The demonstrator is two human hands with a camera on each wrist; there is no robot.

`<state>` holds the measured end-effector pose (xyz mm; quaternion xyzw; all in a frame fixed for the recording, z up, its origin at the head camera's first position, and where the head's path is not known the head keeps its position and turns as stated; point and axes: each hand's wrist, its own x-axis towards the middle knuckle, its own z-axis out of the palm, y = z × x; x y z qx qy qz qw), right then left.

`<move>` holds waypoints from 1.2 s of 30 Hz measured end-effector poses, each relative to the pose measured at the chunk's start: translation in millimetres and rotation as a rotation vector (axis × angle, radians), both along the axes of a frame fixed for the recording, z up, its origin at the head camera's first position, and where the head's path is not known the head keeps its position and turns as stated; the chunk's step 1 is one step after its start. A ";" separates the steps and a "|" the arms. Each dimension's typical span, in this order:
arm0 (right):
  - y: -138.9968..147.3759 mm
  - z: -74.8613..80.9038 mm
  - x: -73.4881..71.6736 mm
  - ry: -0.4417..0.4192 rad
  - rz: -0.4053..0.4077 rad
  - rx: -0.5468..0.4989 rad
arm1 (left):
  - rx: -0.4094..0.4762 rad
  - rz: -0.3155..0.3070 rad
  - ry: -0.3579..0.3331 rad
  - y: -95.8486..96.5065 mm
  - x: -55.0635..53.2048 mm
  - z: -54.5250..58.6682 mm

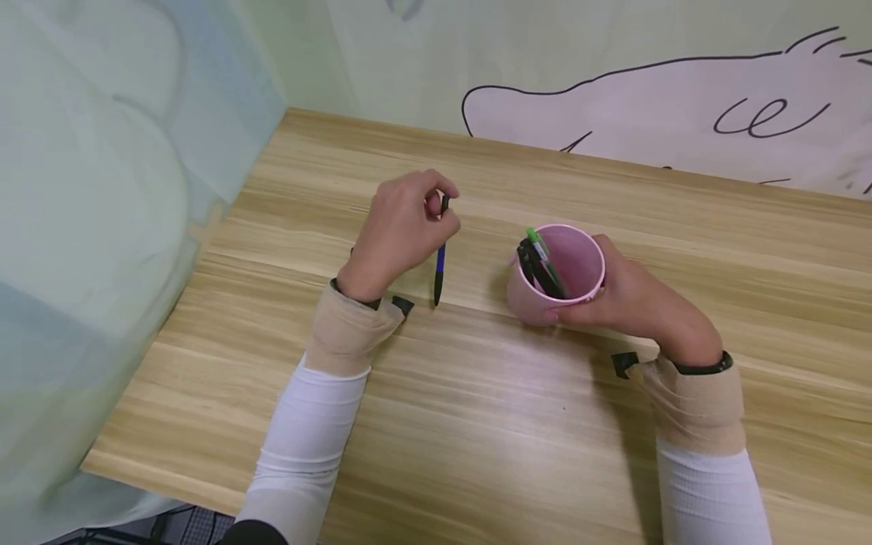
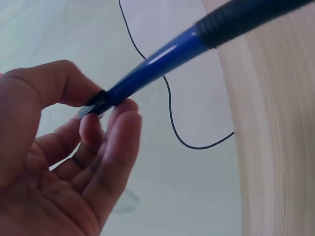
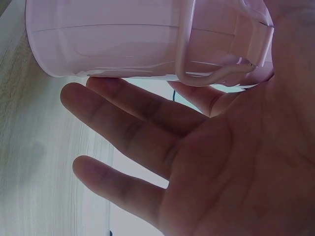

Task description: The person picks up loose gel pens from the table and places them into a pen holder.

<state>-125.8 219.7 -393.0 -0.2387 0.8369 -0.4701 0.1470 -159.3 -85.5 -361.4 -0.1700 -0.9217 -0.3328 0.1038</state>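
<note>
With the left hand, pinching a blue-and-black pen by its upper end between thumb and fingertips; dangling it tip-down over the wood-grain counter, to the left of a pink bucket and apart from it; with the right hand, clasping that bucket at its right side, pressing thumb to the near side and, in the right wrist view, showing spread fingers beside the pink handle; holding within it a green pen and black pens; wearing beige wrist wraps and white sleeves.
</note>
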 end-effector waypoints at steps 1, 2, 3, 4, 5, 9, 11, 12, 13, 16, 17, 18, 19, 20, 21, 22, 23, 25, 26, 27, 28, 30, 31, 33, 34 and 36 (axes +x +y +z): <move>-0.2 -0.2 -0.3 0.001 0.006 -0.006 | 0.015 -0.001 0.007 0.1 0.1 0.0; -0.4 -0.3 -0.5 0.002 0.009 -0.008 | 0.030 -0.001 0.013 0.1 0.0 -0.1; -0.7 -0.3 -0.8 0.002 0.014 -0.013 | 0.044 -0.001 0.017 0.1 0.0 -0.3; -0.9 -0.3 -1.0 0.004 0.019 -0.017 | 0.058 -0.001 0.022 0.1 -0.1 -0.5; -1.2 -0.3 -1.2 0.005 0.023 -0.020 | 0.070 -0.001 0.026 0.0 -0.2 -0.7; -1.7 0.2 -1.4 0.003 0.029 -0.025 | 0.115 0.002 0.037 0.3 0.0 -0.4; -1.7 0.2 -1.2 0.001 0.027 -0.024 | 0.149 0.004 0.041 0.7 0.6 0.2; -1.7 0.3 -1.2 -0.002 0.026 -0.024 | 0.169 0.003 0.045 1.0 1.0 0.7; -1.8 0.2 -1.2 -0.003 0.027 -0.026 | 0.193 0.004 0.045 1.2 1.3 1.3; -2.1 -0.1 -1.6 -0.004 0.027 -0.028 | 0.255 0.011 0.047 2.3 2.5 3.3; -2.0 -0.3 -1.5 -0.004 0.024 -0.023 | 0.270 0.013 0.050 2.7 2.7 3.8; -2.1 -0.6 -1.7 -0.004 0.026 -0.025 | 0.284 0.015 0.053 3.2 2.9 4.2; -2.0 -0.9 -1.7 -0.003 0.025 -0.023 | 0.297 0.020 0.054 3.5 2.9 4.5; -1.8 -1.2 -1.6 -0.002 0.022 -0.020 | 0.307 0.023 0.057 3.8 3.0 4.7; -1.9 -1.6 -1.9 0.000 0.025 -0.022 | 0.319 0.025 0.060 4.0 3.1 4.8; -1.9 -1.8 -2.1 0.000 0.028 -0.027 | 0.333 0.024 0.063 4.1 3.2 4.7; -1.9 -2.1 -2.5 0.001 0.032 -0.031 | 0.348 0.024 0.065 4.2 3.3 4.7; -2.3 -2.6 -3.6 0.008 0.045 -0.044 | 0.376 0.020 0.068 4.2 3.5 4.8; -2.5 -2.7 -4.1 0.010 0.052 -0.050 | 0.388 0.015 0.069 4.2 3.7 4.9; -2.9 -2.8 -4.7 0.012 0.058 -0.056 | 0.398 0.010 0.071 4.3 3.9 5.1; -2.9 -2.7 -4.7 0.013 0.058 -0.054 | 0.406 0.006 0.072 4.3 4.2 5.3; -2.8 -2.5 -4.1 0.013 0.049 -0.040 | 0.422 -0.003 0.071 4.7 5.0 6.0; -2.6 -2.1 -3.5 0.012 0.040 -0.029 | 0.430 -0.007 0.070 5.0 5.4 6.5; -2.2 -1.5 -2.2 0.008 0.025 -0.006 | 0.445 -0.013 0.067 5.5 6.2 7.3; -2.0 -1.2 -1.5 0.006 0.018 0.005 | 0.455 -0.017 0.064 5.7 6.6 7.7; -1.8 -0.6 -0.5 -0.003 0.007 0.016 | 0.480 -0.027 0.059 6.2 7.3 8.5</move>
